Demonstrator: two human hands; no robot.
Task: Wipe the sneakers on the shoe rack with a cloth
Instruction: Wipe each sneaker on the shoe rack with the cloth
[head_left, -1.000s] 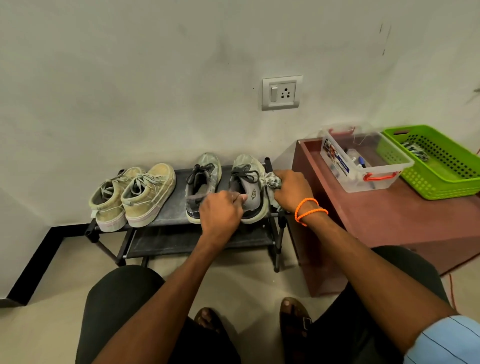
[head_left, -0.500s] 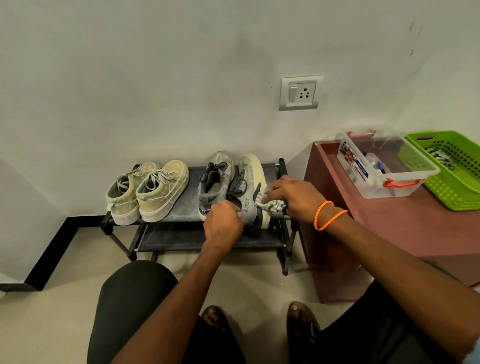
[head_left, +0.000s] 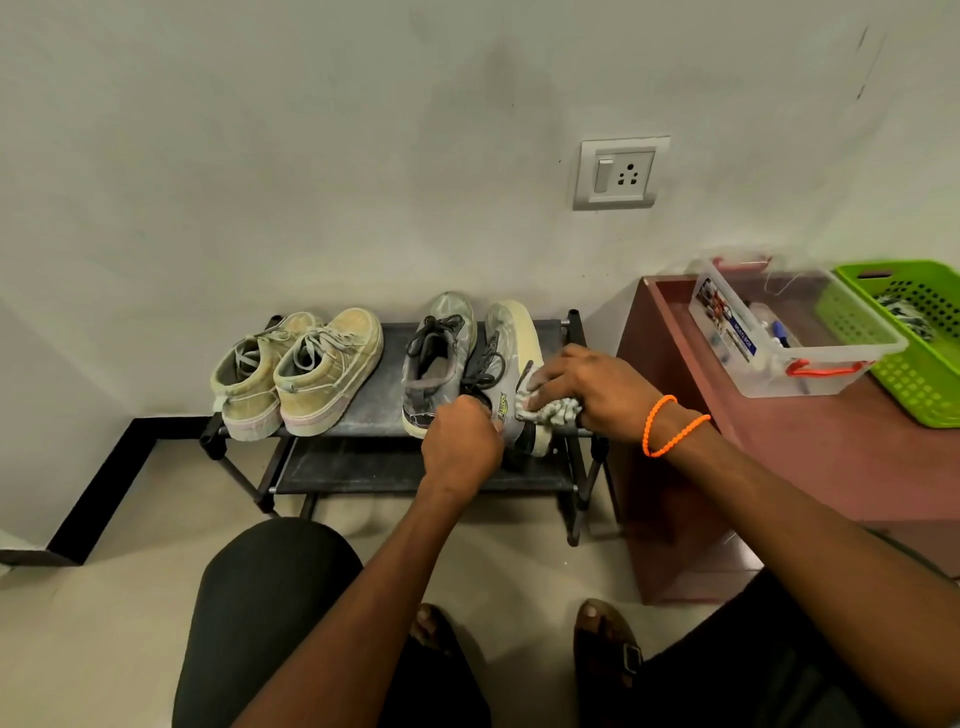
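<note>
With our left hand (head_left: 460, 447) gripping the tipped sneaker (head_left: 511, 374) and our right hand (head_left: 597, 392) pressing the bunched cloth (head_left: 550, 410) on its sole, a hard rub could knock it off the rack (head_left: 374, 400).

Both forearms reach forward from the lower edge of the view, converging ahead of the knees. The left hand (head_left: 460, 447) is seen from the back, knuckles up, its fingers curled tightly forward in a grip, the wrist nearly straight. The right hand (head_left: 597, 392) lies just beside it to the right, palm down, with the fingers (head_left: 550, 371) spread and bent, pressing downward. The right wrist is angled inward, and the right forearm runs back to the lower right corner. Both elbows are out of view.
</note>
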